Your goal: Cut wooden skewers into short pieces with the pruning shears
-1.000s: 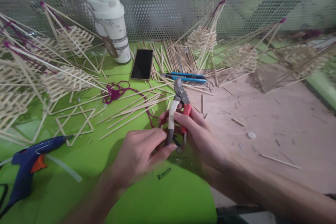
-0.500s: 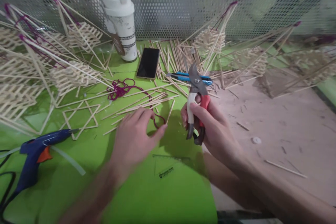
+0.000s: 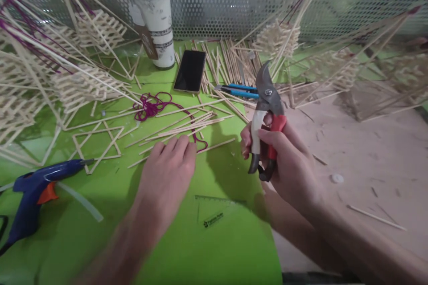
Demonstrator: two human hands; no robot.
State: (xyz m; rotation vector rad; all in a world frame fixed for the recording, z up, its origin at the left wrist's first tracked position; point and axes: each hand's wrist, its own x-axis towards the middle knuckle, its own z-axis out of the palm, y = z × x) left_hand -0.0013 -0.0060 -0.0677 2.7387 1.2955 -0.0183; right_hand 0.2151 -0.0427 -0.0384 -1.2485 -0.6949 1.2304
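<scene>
My right hand is wrapped round the red and white handles of pruning shears, blades shut and pointing up above the table. My left hand lies palm down on the green mat, fingers stretched toward a loose pile of thin wooden sticks and the end of a purple yarn. It holds nothing.
A blue glue gun lies at the left. Stick lattice frames crowd the left and the back right. A white tumbler, a black phone, a blue utility knife and a clear triangle ruler are on the table.
My left hand left the shears' handles and moved left onto the mat by the sticks. My right hand raised the shears up and to the right.
</scene>
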